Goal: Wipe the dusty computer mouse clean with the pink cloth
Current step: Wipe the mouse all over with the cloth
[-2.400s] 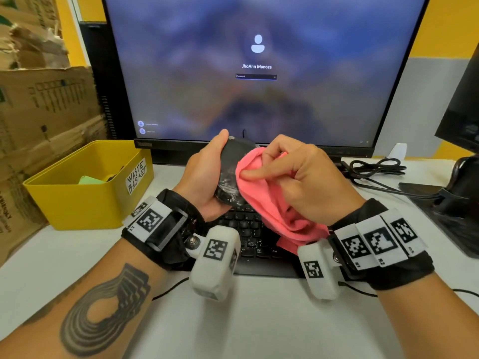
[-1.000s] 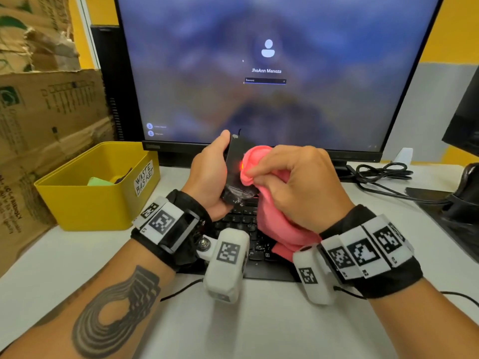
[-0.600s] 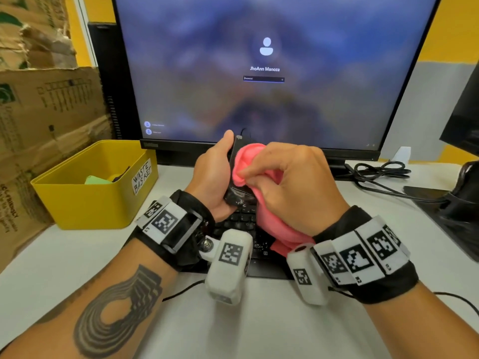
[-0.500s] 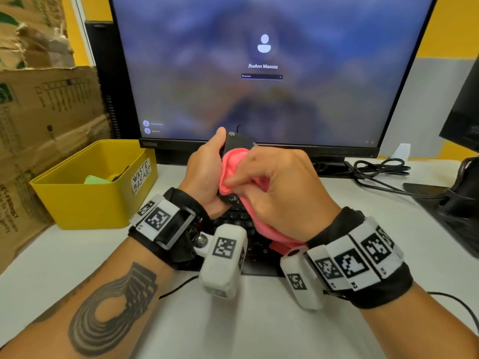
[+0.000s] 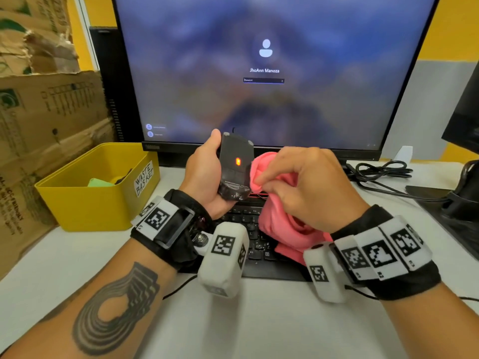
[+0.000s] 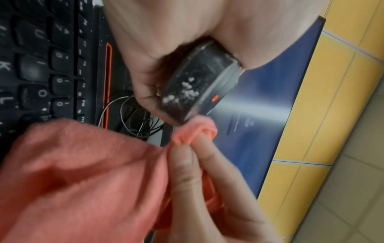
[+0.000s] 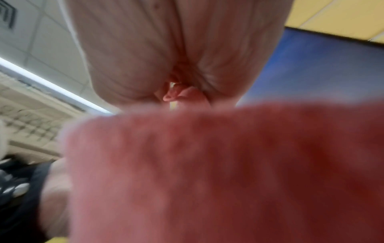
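My left hand (image 5: 207, 174) grips a black computer mouse (image 5: 235, 167) upright above the keyboard, its underside with a glowing orange light facing me. White dust specks cling to the mouse's (image 6: 193, 88) lower end. My right hand (image 5: 298, 187) pinches a bunched pink cloth (image 5: 282, 218), holding it just right of the mouse, with a fold of the cloth (image 6: 195, 131) touching the mouse's edge. In the right wrist view the cloth (image 7: 218, 172) fills most of the picture, blurred, under the hand (image 7: 176, 49).
A black keyboard (image 5: 248, 229) lies under my hands, and a lit monitor (image 5: 264, 68) stands behind. A yellow bin (image 5: 98, 187) labelled waste basket sits at the left beside cardboard boxes (image 5: 46, 125). Coiled black cables (image 5: 381, 172) and a second monitor's stand (image 5: 464, 203) are at the right.
The cloth has slid off the mouse to the right and lower, uncovering the underside and its orange light. My left hand still holds the mouse in the same place.
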Available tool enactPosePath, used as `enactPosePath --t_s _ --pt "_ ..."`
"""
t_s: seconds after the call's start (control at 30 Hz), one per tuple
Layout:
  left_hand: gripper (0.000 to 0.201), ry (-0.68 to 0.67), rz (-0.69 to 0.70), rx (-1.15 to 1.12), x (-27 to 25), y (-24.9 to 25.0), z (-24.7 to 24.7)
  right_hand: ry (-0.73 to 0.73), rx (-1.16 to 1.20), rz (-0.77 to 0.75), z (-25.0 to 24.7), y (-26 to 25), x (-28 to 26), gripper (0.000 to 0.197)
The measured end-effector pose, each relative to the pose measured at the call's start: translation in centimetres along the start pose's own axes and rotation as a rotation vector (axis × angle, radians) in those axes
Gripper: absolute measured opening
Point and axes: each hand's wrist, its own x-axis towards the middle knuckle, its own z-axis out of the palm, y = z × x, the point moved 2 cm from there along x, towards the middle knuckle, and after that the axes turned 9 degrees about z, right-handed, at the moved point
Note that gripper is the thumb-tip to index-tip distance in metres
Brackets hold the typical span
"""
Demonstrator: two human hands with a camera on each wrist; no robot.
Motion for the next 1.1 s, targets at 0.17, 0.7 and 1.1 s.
enactPosePath --t_s 0.17,0.7,1.1 --pt "0.057 -0.003 0.024 -0.024 0.2 0.1 -0.1 -0.029 0.059 0.072 -0.5 -0.1 0.1 0.022" --pt "0.059 0.038 0.140 -0.008 -0.5 0.1 0.7 -0.054 -0.015 0.060 0.9 -0.8 -0.2 0.025" --pt "0.054 0.069 0.185 0.017 -0.8 0.0 0.9 -0.077 -0.020 0.077 1.0 -0.9 -0.2 0.026"
